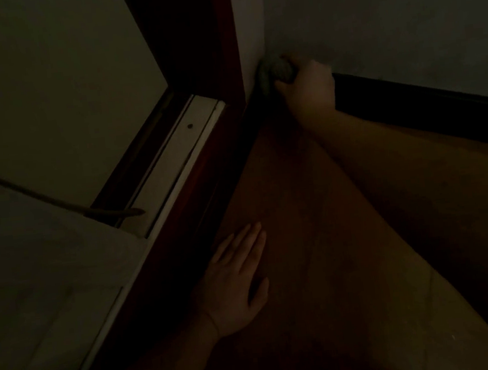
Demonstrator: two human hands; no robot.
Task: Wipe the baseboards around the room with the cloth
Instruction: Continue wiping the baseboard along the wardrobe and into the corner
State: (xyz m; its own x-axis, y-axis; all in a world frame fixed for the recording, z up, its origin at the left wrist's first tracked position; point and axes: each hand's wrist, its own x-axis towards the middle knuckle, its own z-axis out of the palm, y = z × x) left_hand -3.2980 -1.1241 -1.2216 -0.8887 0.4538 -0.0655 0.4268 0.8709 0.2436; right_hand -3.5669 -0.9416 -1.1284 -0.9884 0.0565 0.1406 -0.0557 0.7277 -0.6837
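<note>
Dim room, seen from above at a corner. Broad reddish-brown floor (317, 237) running up to a pale wall (399, 11), with a dark baseboard (423, 99) along its foot from the right edge into the corner. On the left, a dark red door frame (200, 38) and a pale threshold strip (174, 168), with a thin cord (57, 198) lying across the lighter flooring beyond.

Right hand (308, 87) reaching deep into the corner, fingers curled round a bunched greyish cloth (277, 68), pressed where baseboard, wall and door frame meet. Left hand (237, 279) flat on the floor beside the frame's lower edge, fingers straight and together, holding nothing, apparently bracing the body.

Step in hand, judging from this: cleaning the corner end of the baseboard. Best done by pushing a fold of cloth right into the angle, then drawing outward along the top ledge and the face, with steady pressure and a fresh side turned out once soiled.

Tight quarters at the corner, frame close on the left; open run to the right along the baseboard. Floor between the arms free for shifting weight; cord well apart, across the threshold.
</note>
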